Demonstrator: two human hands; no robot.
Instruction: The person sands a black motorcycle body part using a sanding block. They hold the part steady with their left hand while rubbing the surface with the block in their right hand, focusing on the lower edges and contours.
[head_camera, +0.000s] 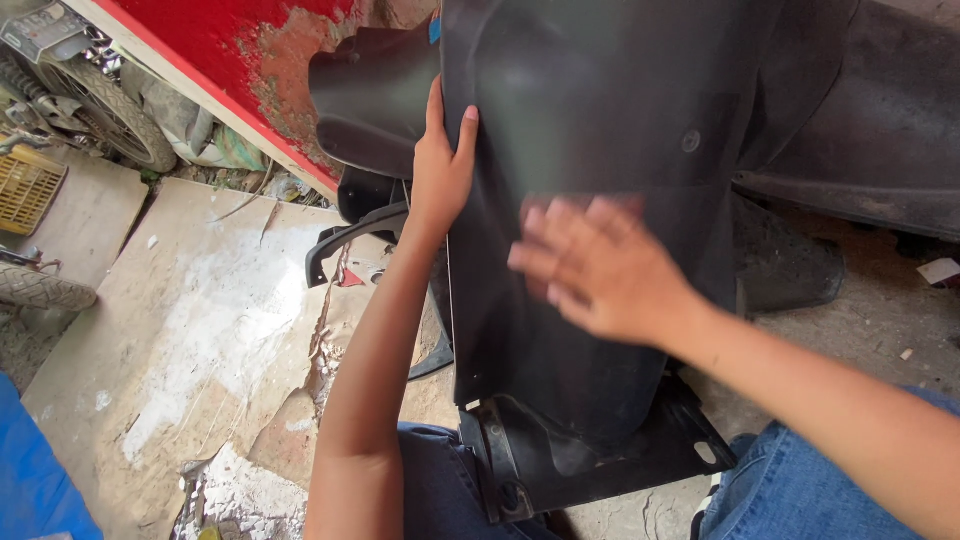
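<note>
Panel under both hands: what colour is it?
Black, matte and dusty; the panel shows best in the head view, left hand gripping its edge.

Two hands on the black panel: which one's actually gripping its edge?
The left hand: its fingers wrap the black panel's left edge. The right hand lies open and blurred over the panel's face, gripping nothing.
</note>
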